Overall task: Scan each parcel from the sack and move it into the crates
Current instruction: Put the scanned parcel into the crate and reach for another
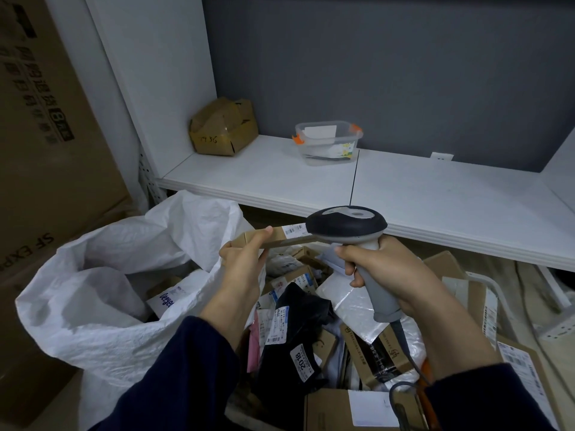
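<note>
At far left the white sack (102, 275) gapes, its rim beside the left grip (242, 261), which pinches a flat cardboard parcel (275, 237) above heaped parcels (311, 321). The right grip (389, 269) wraps the scanner (347, 223), its head at the parcel's label (295, 229), near the shelf (435, 197) edge.

The left side is being walled off by stacked cartons (40, 135) and a white upright panel (149, 73). Ahead, the way is being bounded by the shelf (435, 194); its left corner is being taken up by a crumpled cardboard box (222, 127) and its middle by a clear plastic container (328, 143), with open surface being left between them and to the right. The air before it is being filled by a flat parcel (280, 237) gripped in the left hand (242, 262) and a scanner (345, 225) gripped in the right hand (395, 272). Below, passage is being crowded by a pile of parcels (311, 321); the mouth of the sack (93, 306) is being offered open at lower left.
</note>
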